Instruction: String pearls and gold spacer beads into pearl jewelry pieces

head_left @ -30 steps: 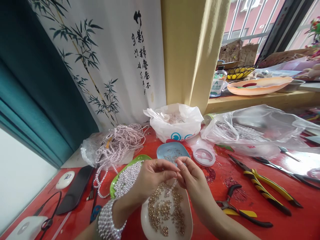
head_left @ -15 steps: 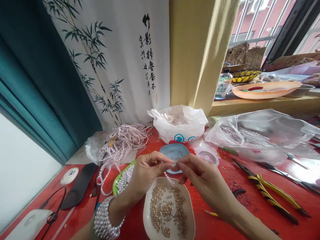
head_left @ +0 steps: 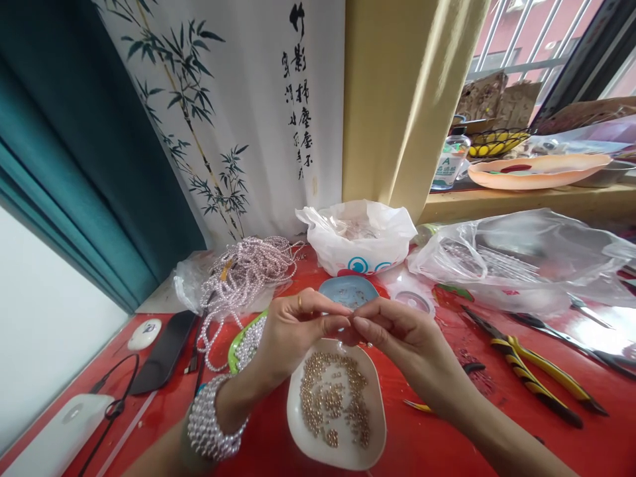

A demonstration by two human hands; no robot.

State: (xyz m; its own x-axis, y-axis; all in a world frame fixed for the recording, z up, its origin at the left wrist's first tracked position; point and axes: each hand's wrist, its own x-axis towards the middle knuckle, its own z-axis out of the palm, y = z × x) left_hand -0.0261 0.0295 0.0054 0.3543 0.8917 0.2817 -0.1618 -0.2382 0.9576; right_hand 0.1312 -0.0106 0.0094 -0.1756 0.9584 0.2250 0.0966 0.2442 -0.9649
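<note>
Red table point(head_left: 497, 437) w/ beading gear, bamboo scroll point(head_left: 238, 119) behind. Head view: left hand point(head_left: 293, 331) & right hand point(head_left: 397, 334), fingertips now pinched together on sth tiny, can't tell what, above white dish point(head_left: 380, 424) of gold beads point(head_left: 330, 404). Hands sit slightly higher than 1 s ago; threading seems ongoing.

A white shallow dish of gold beads point(head_left: 298, 424) is sitting on the red table point(head_left: 422, 450) below both hands. Behind it is lying a small blue dish point(head_left: 348, 289), a white plastic bag point(head_left: 358, 245) farther back. Yellow-handled pliers point(head_left: 531, 377) are lying to the right.
</note>
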